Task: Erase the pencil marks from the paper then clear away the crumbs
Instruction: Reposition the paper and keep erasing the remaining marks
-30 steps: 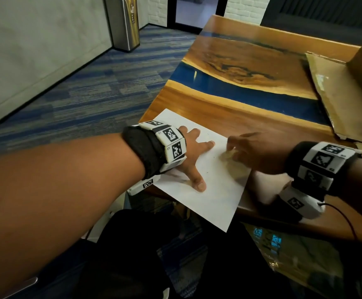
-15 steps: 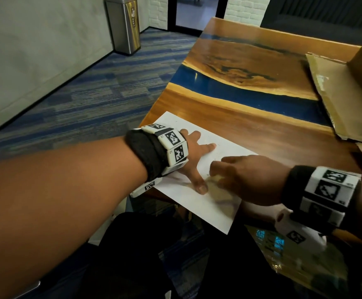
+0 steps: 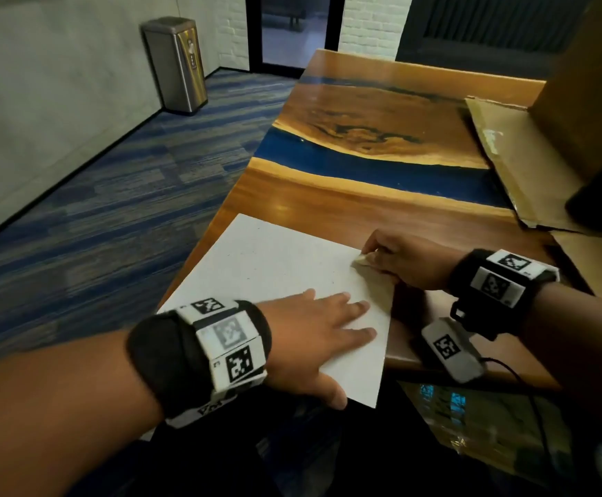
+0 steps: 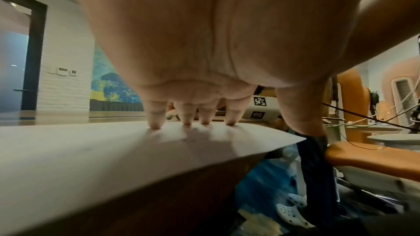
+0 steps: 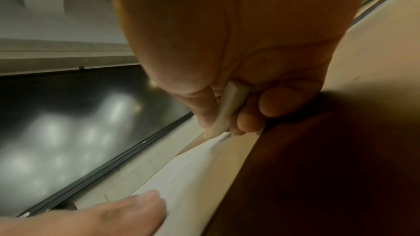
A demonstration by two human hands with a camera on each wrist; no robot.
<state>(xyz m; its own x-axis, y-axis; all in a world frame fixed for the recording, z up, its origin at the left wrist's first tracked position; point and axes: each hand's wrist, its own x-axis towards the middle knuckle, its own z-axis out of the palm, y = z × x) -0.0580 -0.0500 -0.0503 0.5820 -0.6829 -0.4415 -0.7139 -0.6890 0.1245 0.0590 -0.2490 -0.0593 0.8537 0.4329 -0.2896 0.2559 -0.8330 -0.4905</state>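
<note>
The left hand (image 3: 313, 335) lies flat, fingers straight, pressing the paper (image 3: 274, 267), whose near corner overhangs the bench (image 3: 364, 206). The right hand (image 3: 403, 260) pinches the eraser (image 3: 362, 260) at the paper's right edge, mostly hiding it. Specks on the paper are too small to identify.

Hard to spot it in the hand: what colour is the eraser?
White, or off-white. The eraser shows best in the right wrist view, pinched by the right hand.
</note>
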